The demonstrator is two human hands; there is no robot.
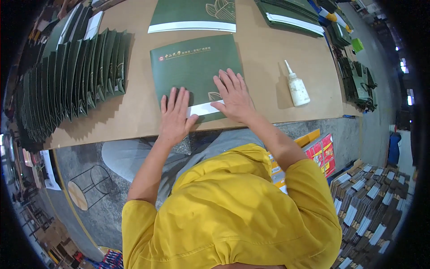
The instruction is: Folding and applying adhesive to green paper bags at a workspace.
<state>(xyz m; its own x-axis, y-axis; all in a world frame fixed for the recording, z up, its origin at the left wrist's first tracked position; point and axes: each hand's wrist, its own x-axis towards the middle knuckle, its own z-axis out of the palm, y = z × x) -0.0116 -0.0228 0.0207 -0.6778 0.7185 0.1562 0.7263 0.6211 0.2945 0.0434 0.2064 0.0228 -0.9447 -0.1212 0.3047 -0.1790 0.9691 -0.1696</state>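
Note:
Flat on the table in front of me lies a green paper bag (192,74) with gold print and a white strip (204,109) along its near edge. My left hand (175,114) presses on its lower left part, fingers stretched out and thumb by the strip's end. On the lower right part rests my right hand (234,96), also with fingers spread, its thumb touching the strip. Neither hand grips anything. A white squeeze bottle (298,89) with a pointed nozzle stands to the right of the bag, apart from my hand.
At the left stands a long row of folded green bags (76,74). More green bags with white strips lie beyond, one straight ahead (192,15) and a pile at the far right (293,15). Bundled stacks (371,201) and a fallen stool (78,196) are on the floor.

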